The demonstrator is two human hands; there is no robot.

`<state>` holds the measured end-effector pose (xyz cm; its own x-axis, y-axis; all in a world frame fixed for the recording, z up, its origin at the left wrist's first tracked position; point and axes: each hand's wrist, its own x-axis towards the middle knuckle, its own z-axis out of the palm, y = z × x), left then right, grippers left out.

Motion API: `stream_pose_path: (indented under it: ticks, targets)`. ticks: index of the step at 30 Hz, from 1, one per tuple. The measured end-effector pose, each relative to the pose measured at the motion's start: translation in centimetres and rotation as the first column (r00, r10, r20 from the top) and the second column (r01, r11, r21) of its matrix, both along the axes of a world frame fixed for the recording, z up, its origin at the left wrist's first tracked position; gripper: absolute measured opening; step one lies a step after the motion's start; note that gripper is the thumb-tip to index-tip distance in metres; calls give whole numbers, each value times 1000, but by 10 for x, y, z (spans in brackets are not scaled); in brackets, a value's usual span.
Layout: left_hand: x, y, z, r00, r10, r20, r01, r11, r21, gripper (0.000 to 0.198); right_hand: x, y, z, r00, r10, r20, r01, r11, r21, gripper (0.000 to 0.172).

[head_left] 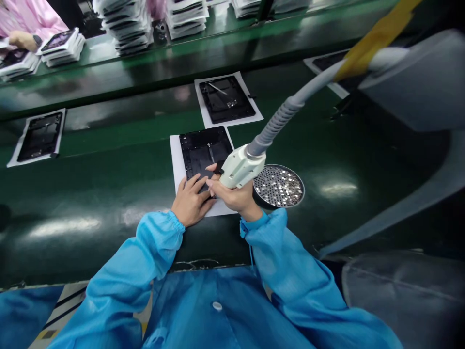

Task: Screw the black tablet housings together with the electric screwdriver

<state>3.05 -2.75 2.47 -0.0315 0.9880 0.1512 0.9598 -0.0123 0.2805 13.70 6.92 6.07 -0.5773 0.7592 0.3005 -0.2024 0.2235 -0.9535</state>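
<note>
A black flat panel [205, 148] lies on a white sheet [176, 162] on the green belt in front of me. My left hand [189, 201] rests flat on the panel's near edge, fingers stretched out. My right hand [232, 196] is wrapped round a cream-coloured electric screwdriver [240, 167], its tip down at the panel beside my left fingers. A grey ribbed hose [279, 118] runs from the tool up to the right.
A round tray of small screws [279, 186] sits just right of my hand. More black panels on white sheets [227, 99] [39, 136] lie farther along the belt. Stacks of panels [127, 24] stand at the back, near another person's pink sleeve [31, 17].
</note>
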Motion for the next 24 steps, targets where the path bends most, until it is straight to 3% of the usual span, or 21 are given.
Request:
stream_pose_path:
  ticks: [8,14,18,22,24]
  targets:
    - [0,-1,1,996,-30,-89,30,1000,-3,40,21,22,9,986,-156,-59,153,987,-52,26]
    - [-1,-17,0,992,-28,-125,29,1000,7,39,33,36,12,958,-283,-55,284,959,22,12]
    - [1,-28,0,992,-26,-126,29,999,21,38,33,36,16,952,-301,-53,304,952,47,9]
    - [-8,-35,-2,1000,-21,-12,22,992,123,34,33,35,18,950,-311,-28,312,947,74,8]
    - [-21,-38,-2,991,78,110,-103,965,240,30,33,36,17,949,-315,-33,317,945,88,9]
